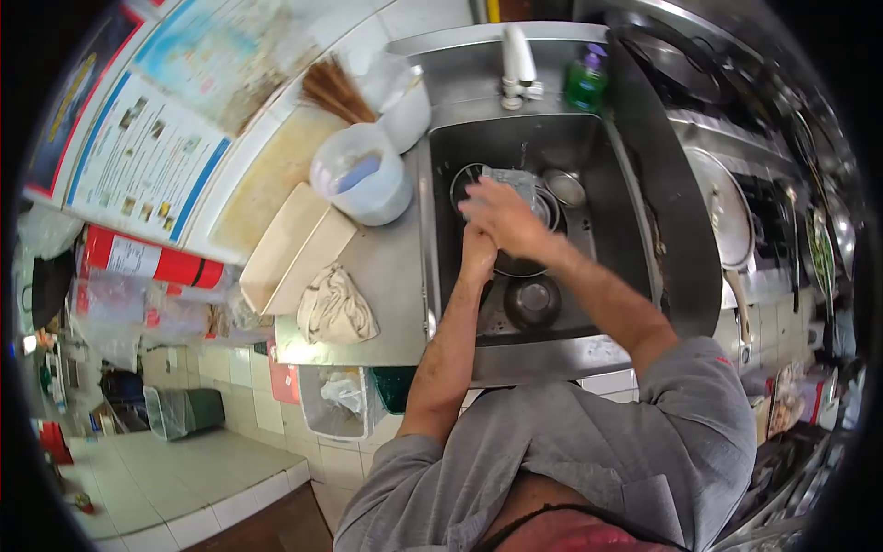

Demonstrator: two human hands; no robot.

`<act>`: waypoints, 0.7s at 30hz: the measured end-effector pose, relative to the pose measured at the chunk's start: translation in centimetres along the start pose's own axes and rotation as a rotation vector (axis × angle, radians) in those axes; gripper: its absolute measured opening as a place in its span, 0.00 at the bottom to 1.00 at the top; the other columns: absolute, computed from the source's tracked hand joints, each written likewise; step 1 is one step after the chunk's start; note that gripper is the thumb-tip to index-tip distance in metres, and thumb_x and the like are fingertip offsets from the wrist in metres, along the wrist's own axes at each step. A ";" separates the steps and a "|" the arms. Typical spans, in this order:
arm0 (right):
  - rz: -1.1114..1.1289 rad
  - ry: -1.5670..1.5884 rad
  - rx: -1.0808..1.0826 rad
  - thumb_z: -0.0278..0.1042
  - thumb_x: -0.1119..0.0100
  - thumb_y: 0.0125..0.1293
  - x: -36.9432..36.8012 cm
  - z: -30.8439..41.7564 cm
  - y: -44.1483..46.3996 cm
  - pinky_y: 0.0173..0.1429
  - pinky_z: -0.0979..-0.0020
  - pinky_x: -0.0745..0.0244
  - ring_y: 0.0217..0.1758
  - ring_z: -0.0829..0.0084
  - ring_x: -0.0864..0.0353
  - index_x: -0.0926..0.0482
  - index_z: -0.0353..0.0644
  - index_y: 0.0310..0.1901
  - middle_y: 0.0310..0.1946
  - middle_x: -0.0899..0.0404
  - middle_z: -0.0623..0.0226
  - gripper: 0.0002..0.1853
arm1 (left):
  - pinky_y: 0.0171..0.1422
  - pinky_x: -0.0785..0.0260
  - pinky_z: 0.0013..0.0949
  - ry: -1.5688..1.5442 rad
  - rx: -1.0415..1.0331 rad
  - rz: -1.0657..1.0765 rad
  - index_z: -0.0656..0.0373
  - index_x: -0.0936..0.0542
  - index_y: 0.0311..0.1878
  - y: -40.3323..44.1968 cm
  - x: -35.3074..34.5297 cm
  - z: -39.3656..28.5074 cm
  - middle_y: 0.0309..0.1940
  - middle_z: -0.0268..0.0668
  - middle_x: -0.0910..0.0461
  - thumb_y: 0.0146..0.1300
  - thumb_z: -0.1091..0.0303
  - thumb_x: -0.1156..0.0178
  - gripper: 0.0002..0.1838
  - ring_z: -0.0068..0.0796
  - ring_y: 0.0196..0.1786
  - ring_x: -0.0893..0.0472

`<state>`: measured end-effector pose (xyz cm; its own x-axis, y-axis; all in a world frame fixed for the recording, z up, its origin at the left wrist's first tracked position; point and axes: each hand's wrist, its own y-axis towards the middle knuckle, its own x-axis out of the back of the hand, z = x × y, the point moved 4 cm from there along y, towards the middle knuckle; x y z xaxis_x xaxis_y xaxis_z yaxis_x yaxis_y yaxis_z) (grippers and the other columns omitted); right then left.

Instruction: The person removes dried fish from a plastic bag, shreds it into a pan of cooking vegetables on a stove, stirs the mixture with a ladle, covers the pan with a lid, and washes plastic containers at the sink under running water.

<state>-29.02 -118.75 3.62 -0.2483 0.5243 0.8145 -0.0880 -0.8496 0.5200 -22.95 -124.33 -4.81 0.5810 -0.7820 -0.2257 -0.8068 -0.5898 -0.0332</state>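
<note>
My left hand (479,250) is over the sink basin (598,285), in contact with my right hand. Its fingers are mostly hidden by the right hand, so I cannot tell what they hold. My right hand (506,218) lies across the left one, its fingers stretched out and somewhat blurred, with nothing visible in them. Just beyond the hands is a clear plastic container (518,187). Around it in the basin lie a small metal bowl (564,189), round dark pans partly covered by my hands, and a metal pot (533,302) nearer to me.
A white faucet (518,69) and a green soap bottle (586,81) stand behind the basin. On the left counter are a white bucket (363,189), a cream bin (290,248) and a crumpled cloth (337,306). A stove with a large pan (722,207) is at right.
</note>
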 end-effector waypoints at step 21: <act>-0.125 0.620 -0.436 0.43 0.46 0.61 1.4 -15.4 -8.2 0.48 0.65 0.29 0.40 0.59 0.22 0.21 0.40 0.39 0.35 0.21 0.58 0.14 | 0.39 0.35 0.23 0.318 -0.156 0.206 0.64 0.25 0.32 -3.5 -4.9 -1.1 0.26 0.30 0.26 0.61 0.70 0.42 0.06 0.19 0.32 0.28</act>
<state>-43.48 -111.95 -3.39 -0.6955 0.5994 0.3961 -0.4917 -0.7991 0.3458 -22.85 -118.66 -2.56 0.4325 -0.8959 0.1011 -0.8982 -0.4185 0.1345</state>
